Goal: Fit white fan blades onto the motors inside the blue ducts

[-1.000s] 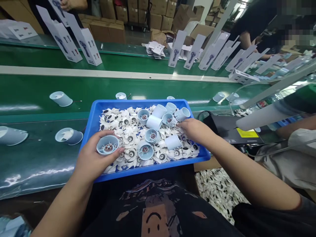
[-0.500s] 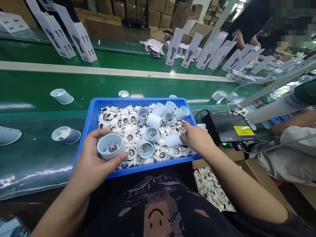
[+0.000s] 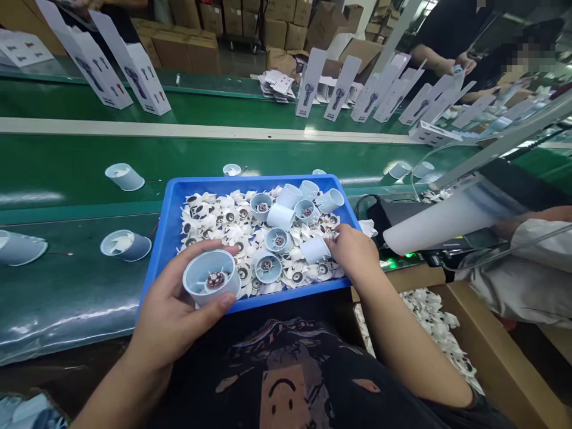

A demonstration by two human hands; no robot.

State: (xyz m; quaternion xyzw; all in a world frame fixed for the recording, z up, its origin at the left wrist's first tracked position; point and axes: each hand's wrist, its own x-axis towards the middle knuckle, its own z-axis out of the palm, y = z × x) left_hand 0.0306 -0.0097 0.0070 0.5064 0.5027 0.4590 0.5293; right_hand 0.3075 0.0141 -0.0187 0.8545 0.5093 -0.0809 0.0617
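Note:
My left hand (image 3: 172, 313) is closed round a light blue cylindrical housing (image 3: 195, 290), its open end facing up toward me and a copper motor coil showing inside. It is held over the near left corner of a blue tray (image 3: 154, 256). Many white fan impellers (image 3: 297, 276) with dark round centres fill the tray, and several more blue housings (image 3: 280, 218) lie on top of them. At the tray's right side, my right hand (image 3: 355, 253) has its fingers pinched among the impellers, beside a housing lying on its side (image 3: 315, 250). Whatever those fingertips grip is hidden.
More housings with white impellers inside lie on the green conveyor (image 3: 58, 161) and the bench (image 3: 125, 245). At right, a person's hand holds a white tube (image 3: 451, 217) over a black device (image 3: 402, 210). Below stands a carton of impellers (image 3: 440, 325). White packaging boxes (image 3: 308, 89) line the back.
My left hand has moved slightly right and down with its housing. My right hand stays among the impellers. On the right, the white tube has swung left across the black device.

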